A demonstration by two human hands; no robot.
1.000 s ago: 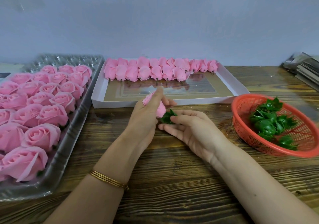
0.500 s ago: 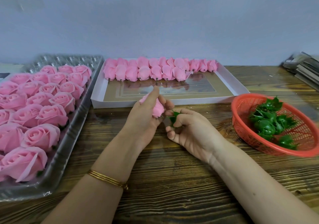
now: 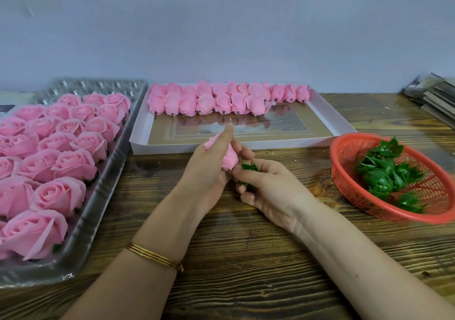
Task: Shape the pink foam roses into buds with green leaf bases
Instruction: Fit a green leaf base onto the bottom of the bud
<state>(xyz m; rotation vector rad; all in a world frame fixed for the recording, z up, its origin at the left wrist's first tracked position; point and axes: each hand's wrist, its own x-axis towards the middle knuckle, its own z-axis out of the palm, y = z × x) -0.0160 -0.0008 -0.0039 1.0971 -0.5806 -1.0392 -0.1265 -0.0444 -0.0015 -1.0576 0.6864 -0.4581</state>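
Note:
My left hand (image 3: 209, 169) grips a pink foam rose (image 3: 230, 159), squeezed into a bud, above the wooden table. My right hand (image 3: 268, 186) pinches a green leaf base (image 3: 248, 167) right against the rose's lower end. A clear plastic tray (image 3: 98, 211) on the left holds several open pink roses (image 3: 66, 162). A white box lid (image 3: 246, 144) behind my hands holds a row of several shaped pink buds (image 3: 221, 100). An orange basket (image 3: 344, 179) on the right holds several green leaf bases (image 3: 384, 176).
The wooden table (image 3: 246, 258) runs to a pale wall at the back. A stack of flat grey sheets (image 3: 433, 98) lies at the far right edge. A gold bangle (image 3: 155, 258) circles my left wrist.
My right hand has curled round the green leaf base and brought it up against the bottom of the rose. My left hand has turned the rose slightly and kept its grip.

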